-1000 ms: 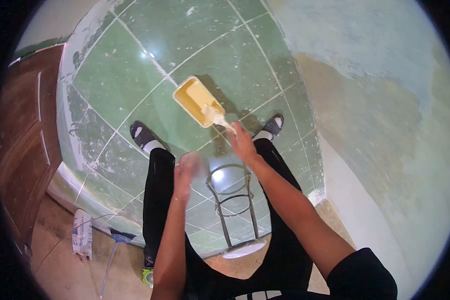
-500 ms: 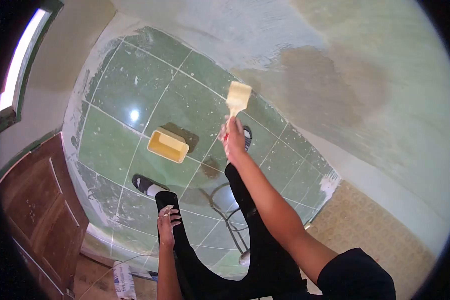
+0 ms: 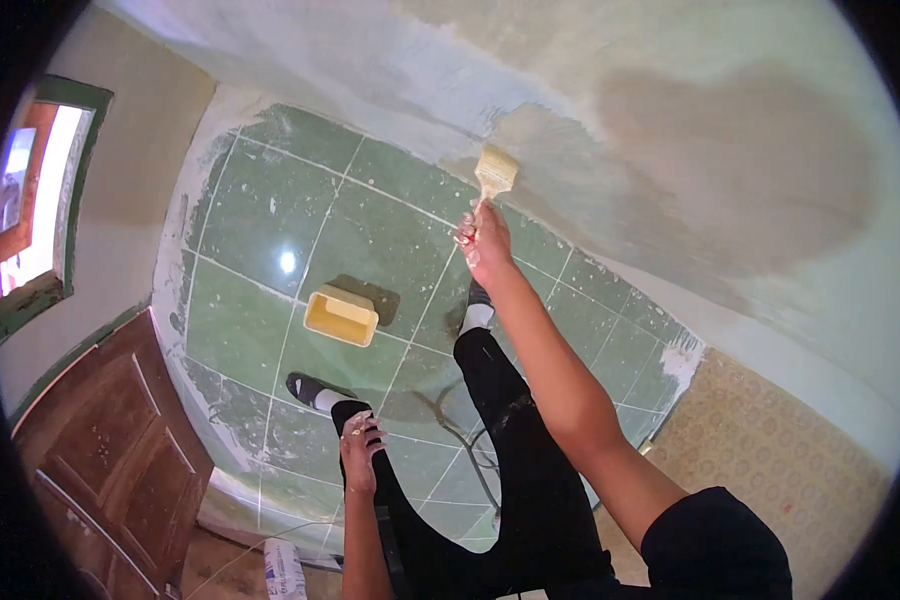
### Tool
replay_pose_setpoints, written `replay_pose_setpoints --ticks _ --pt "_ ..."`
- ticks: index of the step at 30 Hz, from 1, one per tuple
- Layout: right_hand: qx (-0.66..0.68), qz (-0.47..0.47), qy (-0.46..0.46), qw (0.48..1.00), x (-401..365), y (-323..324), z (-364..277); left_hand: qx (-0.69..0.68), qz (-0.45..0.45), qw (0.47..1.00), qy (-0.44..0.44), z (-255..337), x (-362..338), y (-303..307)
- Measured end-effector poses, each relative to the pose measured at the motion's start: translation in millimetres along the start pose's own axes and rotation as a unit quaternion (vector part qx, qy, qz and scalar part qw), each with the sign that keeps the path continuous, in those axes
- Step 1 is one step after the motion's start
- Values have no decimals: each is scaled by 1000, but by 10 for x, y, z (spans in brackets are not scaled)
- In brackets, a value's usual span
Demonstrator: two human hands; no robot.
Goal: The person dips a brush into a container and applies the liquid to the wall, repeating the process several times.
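Observation:
My right hand [image 3: 487, 243] is wrapped round the handle of a wide brush [image 3: 496, 172] with pale bristles. The bristles are at the lower part of the plastered wall [image 3: 560, 130], beside a darker damp patch; whether they touch it I cannot tell. White smears cover the fingers. My left hand [image 3: 361, 445] hangs by my left knee, fingers apart, smeared white and holding nothing. A yellow rectangular tub [image 3: 341, 318] rests on the green tiled floor between the hands and the window side.
A brown wooden door [image 3: 120, 450] stands at the lower left, below a green-framed window [image 3: 90, 97]. Metal stool legs [image 3: 460, 432] show between my legs. A white printed bag [image 3: 284, 570] lies at the bottom. Patterned flooring [image 3: 750, 430] is at the right.
The view has shifted toward the wall. The brush has tilted the other way and moved closer to the wall, still in my right hand. My left hand remains by the knee.

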State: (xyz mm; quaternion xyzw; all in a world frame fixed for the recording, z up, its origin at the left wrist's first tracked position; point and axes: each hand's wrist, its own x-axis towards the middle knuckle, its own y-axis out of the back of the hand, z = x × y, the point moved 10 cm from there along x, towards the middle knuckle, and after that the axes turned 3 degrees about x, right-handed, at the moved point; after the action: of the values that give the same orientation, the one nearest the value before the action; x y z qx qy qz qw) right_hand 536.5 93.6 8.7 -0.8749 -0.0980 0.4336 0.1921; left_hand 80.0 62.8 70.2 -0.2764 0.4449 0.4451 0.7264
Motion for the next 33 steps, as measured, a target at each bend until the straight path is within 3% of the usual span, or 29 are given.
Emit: replay_pose_setpoints --ticks 9,14,16,19,22,25,30,33 --pt "0 -79 41 996 -1498 -1149 -1150 -15 -13 999 -49 500 -288 32" --pt "-7 -99 31 995 -1956 -1350 -1218 -18 1 999 -43 479 -336 209" --pt "-39 -104 66 992 -1983 -1351 -1172 -11 -2 999 -35 378 -349 262" --pt "-59 -92 133 985 -1677 -1194 -1004 -5 5 1000 -13 204 -326 289" --pt "-34 -68 165 983 -826 -767 -732 11 10 1000 -6 8 -209 287" --pt "-95 -60 173 978 23 -209 -310 2 26 1000 -4 -73 -133 209" --pt "-177 11 7 984 580 758 698 -1 34 999 35 -270 -51 -9" --pt "-133 -7 -48 990 473 897 923 -7 16 999 41 -253 -13 -254"
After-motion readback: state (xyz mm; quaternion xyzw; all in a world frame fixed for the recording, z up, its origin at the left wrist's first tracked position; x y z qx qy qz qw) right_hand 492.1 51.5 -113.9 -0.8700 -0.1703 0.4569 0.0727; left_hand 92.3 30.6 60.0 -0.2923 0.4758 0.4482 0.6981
